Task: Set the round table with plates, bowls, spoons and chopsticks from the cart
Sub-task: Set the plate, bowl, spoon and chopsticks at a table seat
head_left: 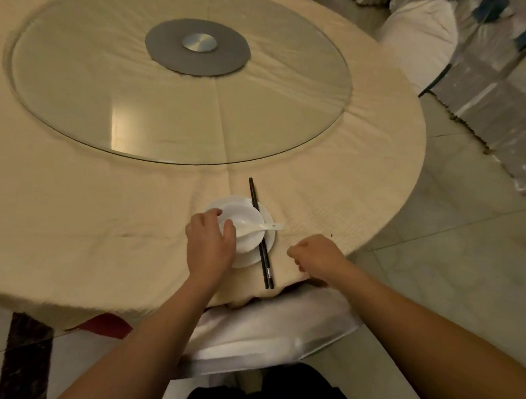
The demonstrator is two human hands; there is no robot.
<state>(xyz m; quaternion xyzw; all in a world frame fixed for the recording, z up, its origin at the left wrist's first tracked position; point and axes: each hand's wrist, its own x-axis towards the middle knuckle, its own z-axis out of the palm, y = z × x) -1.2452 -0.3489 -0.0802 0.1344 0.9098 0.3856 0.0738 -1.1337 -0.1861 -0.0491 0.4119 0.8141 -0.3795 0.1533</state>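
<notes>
Glossy white ceramic bowl [246, 226], textured matt cloth tablecloth [79, 215], smooth glass turntable [169, 95]

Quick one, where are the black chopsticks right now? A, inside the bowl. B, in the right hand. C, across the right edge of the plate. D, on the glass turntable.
C: the chopsticks lie across the right edge of the plate, beside the bowl.
</notes>
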